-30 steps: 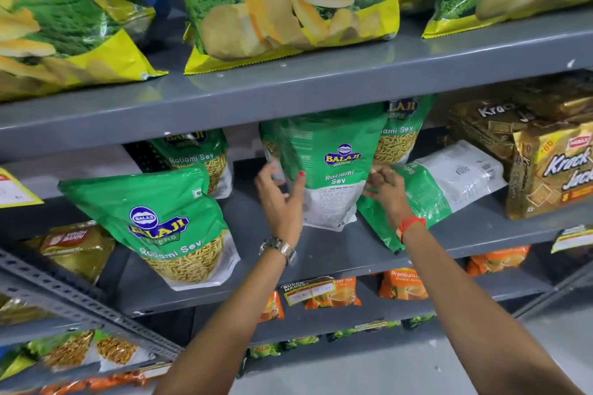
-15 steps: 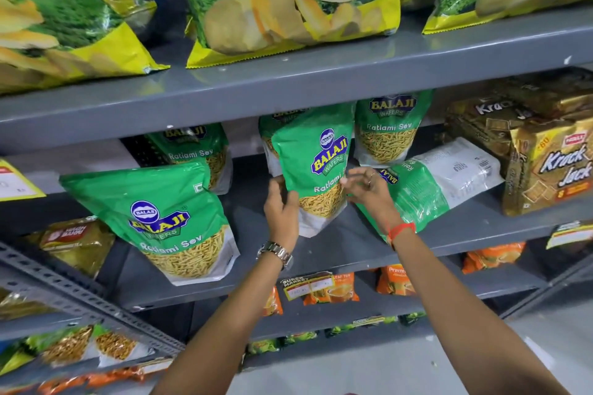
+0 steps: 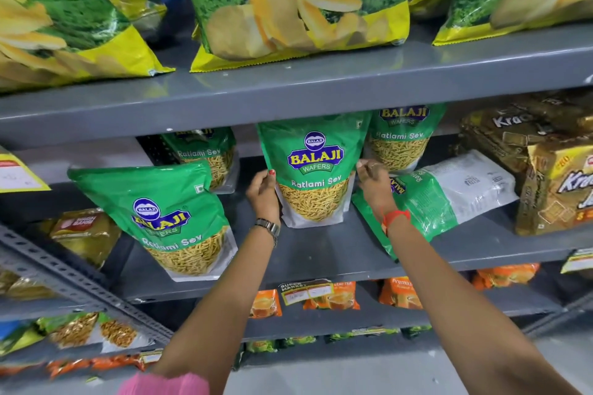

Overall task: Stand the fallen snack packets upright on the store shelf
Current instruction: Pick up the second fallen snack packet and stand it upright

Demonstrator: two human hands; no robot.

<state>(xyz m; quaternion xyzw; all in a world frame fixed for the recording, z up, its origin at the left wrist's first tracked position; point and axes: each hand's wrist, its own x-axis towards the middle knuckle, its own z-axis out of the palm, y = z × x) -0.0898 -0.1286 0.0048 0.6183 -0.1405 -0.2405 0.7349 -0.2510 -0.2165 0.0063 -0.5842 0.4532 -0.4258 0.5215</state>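
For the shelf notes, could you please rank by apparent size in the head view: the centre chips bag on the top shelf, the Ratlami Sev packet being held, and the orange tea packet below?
1. Centre chips bag, cropped at the frame's top
2. Held Ratlami Sev packet
3. Orange tea packet, partly hidden

The middle green packet (image 3: 313, 170) reads "BALAJI WAFERS" and "Ratlami Sev". The same words show on the packet left of it (image 3: 167, 221) and the one behind it to the right (image 3: 401, 135). The gold pack (image 3: 558, 189) far right shows "Kra" and "80". A tag (image 3: 305, 290) below reads "SUPER MARKET".
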